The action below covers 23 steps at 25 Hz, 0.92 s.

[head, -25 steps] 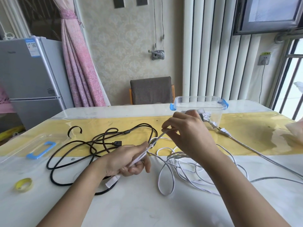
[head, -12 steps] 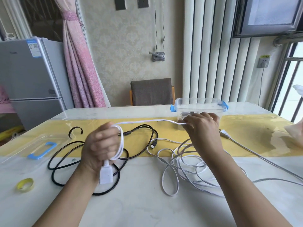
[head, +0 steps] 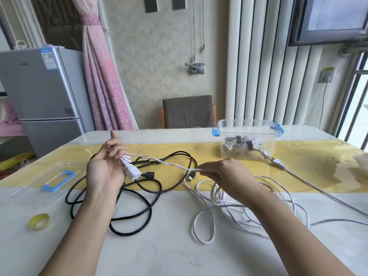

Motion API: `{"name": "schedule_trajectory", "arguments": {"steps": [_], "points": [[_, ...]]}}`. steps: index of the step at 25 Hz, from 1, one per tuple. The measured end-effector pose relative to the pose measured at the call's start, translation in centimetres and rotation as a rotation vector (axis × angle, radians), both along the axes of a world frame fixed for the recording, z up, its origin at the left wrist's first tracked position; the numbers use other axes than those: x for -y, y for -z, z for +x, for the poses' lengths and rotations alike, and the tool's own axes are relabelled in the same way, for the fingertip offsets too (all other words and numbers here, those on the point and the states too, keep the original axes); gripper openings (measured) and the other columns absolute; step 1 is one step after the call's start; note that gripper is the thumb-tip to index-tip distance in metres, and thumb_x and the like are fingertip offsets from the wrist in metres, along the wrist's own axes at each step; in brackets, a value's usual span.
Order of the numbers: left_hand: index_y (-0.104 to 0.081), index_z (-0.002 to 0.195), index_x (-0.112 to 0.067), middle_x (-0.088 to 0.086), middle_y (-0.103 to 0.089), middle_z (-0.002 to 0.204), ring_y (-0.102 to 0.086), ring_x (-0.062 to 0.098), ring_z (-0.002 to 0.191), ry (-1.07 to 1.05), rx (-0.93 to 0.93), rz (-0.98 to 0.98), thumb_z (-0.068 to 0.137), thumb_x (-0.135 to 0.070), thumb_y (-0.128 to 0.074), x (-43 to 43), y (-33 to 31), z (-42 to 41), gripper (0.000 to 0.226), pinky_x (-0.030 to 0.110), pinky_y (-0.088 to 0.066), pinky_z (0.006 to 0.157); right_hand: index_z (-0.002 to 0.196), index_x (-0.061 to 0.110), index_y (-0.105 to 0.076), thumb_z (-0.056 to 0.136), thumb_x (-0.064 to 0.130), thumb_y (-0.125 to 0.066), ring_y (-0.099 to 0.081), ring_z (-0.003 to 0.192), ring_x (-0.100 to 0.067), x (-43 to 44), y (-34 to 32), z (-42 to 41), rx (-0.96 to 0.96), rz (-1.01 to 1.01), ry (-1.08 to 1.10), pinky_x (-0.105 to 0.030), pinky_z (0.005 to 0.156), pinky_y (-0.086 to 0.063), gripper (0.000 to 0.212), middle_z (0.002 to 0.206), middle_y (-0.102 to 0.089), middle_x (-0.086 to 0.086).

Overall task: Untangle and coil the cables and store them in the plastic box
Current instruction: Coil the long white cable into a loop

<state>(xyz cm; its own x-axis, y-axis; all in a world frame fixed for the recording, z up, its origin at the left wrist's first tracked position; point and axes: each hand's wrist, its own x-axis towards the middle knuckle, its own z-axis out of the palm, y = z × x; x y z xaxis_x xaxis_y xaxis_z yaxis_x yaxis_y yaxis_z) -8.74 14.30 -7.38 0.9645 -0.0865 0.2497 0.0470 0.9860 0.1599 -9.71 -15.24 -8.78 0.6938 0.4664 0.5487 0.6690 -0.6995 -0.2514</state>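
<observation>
White cable (head: 169, 163) stretched between hands: left hand (head: 105, 170) grips coils, right hand (head: 225, 172) pinches strand.

Left hand (head: 103, 174) flipped: half a second ago its back faced the camera, then the palm did, forefinger (head: 114, 136) pointing up. The white cable (head: 169, 163) went from one loose loop over that hand to tighter wraps round the curled fingers. The plug (head: 132, 173) no longer hung under the wrist and lay across the palm's edge. Right hand (head: 225, 172) left the plastic box (head: 247, 124), dropped nearer the person, and pinched the cable above the loose white loops (head: 239, 208). The span between the hands sloped down to the right instead of running level.
</observation>
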Motion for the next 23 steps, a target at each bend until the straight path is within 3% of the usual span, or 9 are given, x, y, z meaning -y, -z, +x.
{"name": "schedule_trajectory", "arguments": {"steps": [4, 9, 12, 15, 17, 19, 23], "points": [[-0.060, 0.102, -0.006, -0.009, -0.052, 0.063, -0.038, 0.002, 0.044, -0.431, -0.083, 0.331, 0.095, -0.017, -0.038, 1.1, -0.7, 0.4, 0.025, 0.012, -0.035, 0.046, 0.095, 0.026, -0.073, 0.087, 0.036, -0.064, -0.042, 0.062, -0.028, -1.2, -0.4, -0.9, 0.004, -0.073, -0.099, -0.032, 0.051, -0.032, 0.016, 0.071, -0.065, -0.005], [-0.058, 0.094, -0.009, -0.007, -0.048, 0.062, -0.040, 0.001, 0.044, -0.691, -0.200, 0.515, 0.102, -0.013, -0.032, 1.5, -0.3, 0.6, 0.027, 0.012, -0.036, 0.047, 0.068, 0.021, -0.069, 0.078, 0.038, -0.064, -0.049, 0.052, -0.027, -3.7, 0.4, -2.0, 0.152, -0.210, -0.221, -0.022, 0.048, -0.023, 0.020, 0.052, -0.055, -0.002], [-0.059, 0.093, -0.014, -0.004, -0.045, 0.070, -0.038, 0.000, 0.047, -0.962, -0.101, 1.049, 0.103, -0.013, -0.033, 2.7, 0.1, -0.1, 0.028, 0.014, -0.032, 0.049, 0.061, 0.018, -0.059, 0.083, 0.033, -0.061, -0.046, 0.052, -0.027, -4.3, 0.5, -2.3, 0.167, -0.168, -0.272, -0.025, 0.043, -0.036, 0.026, 0.048, -0.048, -0.001], [-0.060, 0.089, -0.013, -0.005, -0.049, 0.071, -0.044, -0.001, 0.051, -1.174, 0.133, 1.673, 0.102, -0.016, -0.036, 3.9, 1.0, -0.2, 0.027, 0.014, -0.035, 0.051, 0.074, 0.020, -0.069, 0.088, 0.033, -0.056, -0.049, 0.063, -0.023, -3.7, -0.2, -2.5, 0.235, -0.149, -0.267, -0.031, 0.047, -0.043, 0.023, 0.056, -0.057, 0.002], [-0.058, 0.079, -0.014, -0.008, -0.055, 0.072, -0.046, -0.001, 0.051, -1.107, 0.283, 1.927, 0.100, -0.021, -0.038, 4.1, 1.8, -0.1, 0.030, 0.021, -0.039, 0.055, 0.076, 0.021, -0.070, 0.089, 0.029, -0.057, -0.045, 0.061, -0.020, -3.3, -0.9, -2.8, 0.319, -0.104, -0.230, -0.029, 0.047, -0.041, 0.020, 0.055, -0.055, 0.004], [-0.057, 0.076, -0.019, -0.008, -0.056, 0.059, -0.044, 0.003, 0.045, -0.872, 0.260, 2.009, 0.100, -0.026, -0.038, 4.4, 2.2, -0.3, 0.032, 0.028, -0.038, 0.053, 0.078, 0.019, -0.072, 0.089, 0.026, -0.055, -0.045, 0.059, -0.019, -2.7, -1.8, -2.8, 0.430, -0.004, -0.171, -0.026, 0.048, -0.039, 0.021, 0.056, -0.056, 0.005], [-0.068, 0.067, -0.019, -0.007, -0.040, 0.037, -0.038, 0.004, 0.038, -0.582, 0.224, 2.133, 0.102, -0.034, -0.033, 5.7, 2.1, -1.0, 0.052, 0.027, -0.031, 0.050, 0.086, 0.016, -0.074, 0.088, 0.024, -0.053, -0.050, 0.065, -0.022, -1.0, -2.8, -2.1, 0.542, 0.121, -0.031, -0.029, 0.059, -0.042, 0.022, 0.065, -0.060, 0.002]]}}
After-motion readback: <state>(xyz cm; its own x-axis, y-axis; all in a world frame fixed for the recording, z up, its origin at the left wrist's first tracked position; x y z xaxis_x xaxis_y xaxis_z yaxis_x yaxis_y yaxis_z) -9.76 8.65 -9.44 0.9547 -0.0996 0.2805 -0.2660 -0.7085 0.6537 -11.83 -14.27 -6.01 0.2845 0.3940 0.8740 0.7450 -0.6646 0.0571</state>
